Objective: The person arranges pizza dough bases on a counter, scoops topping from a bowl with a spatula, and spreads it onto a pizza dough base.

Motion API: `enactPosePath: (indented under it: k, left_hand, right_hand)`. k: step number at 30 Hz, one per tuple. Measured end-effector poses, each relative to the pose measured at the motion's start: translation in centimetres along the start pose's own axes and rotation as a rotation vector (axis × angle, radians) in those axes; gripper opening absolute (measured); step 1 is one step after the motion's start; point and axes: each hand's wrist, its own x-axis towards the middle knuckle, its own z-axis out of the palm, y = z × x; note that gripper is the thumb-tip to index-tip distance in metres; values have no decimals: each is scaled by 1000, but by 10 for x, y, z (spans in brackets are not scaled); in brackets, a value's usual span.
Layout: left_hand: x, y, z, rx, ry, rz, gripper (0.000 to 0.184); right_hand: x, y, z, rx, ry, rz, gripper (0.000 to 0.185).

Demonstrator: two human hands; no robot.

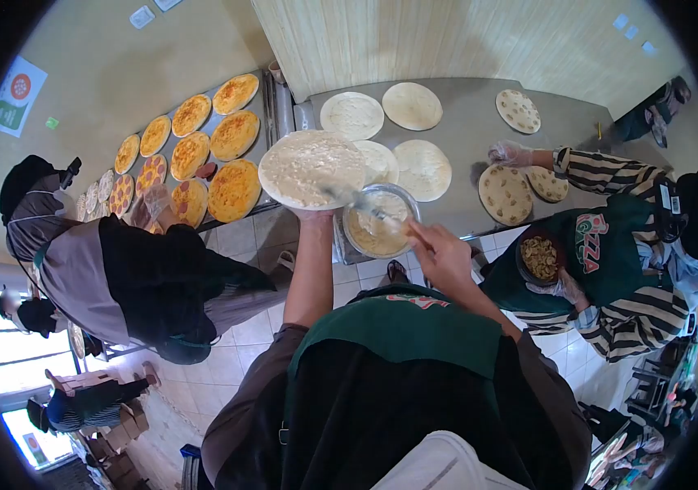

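My left hand (314,214) holds up a round pizza base (304,167) from below, its fingers hidden under the disc. A pale creamy sauce covers much of the base. My right hand (440,253) is closed round the handle of a spatula-like spreader (377,211), blurred by motion, so its exact kind is unclear. The spreader's head is at the base's near right edge. Under the spreader stands a metal bowl (412,202) of the same pale sauce, right of my left hand. Behind the bowl, several pale pizza bases (422,170) lie on the grey table.
On the right, a co-worker in striped sleeves (610,173) holds a bowl of brown topping (541,257) and reaches over a topped base (504,194). At left, another co-worker (92,261) handles orange-topped pizzas (235,135) set in rows on the table (480,106).
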Motion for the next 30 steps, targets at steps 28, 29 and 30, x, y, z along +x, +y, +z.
enactPosePath:
  k: [28,29,30]
  left_hand:
    - [91,-235,46,-204,-5,-644,50]
    - [99,-260,44,-351,-121,-692,56]
    - [112,-288,33,-498,-234,-738,62]
  right_hand:
    - [59,70,-82,1449,-40,565,43]
    - [58,76,-90,1511,-27,586,44]
    - [56,82,-96,1520,0,597,46]
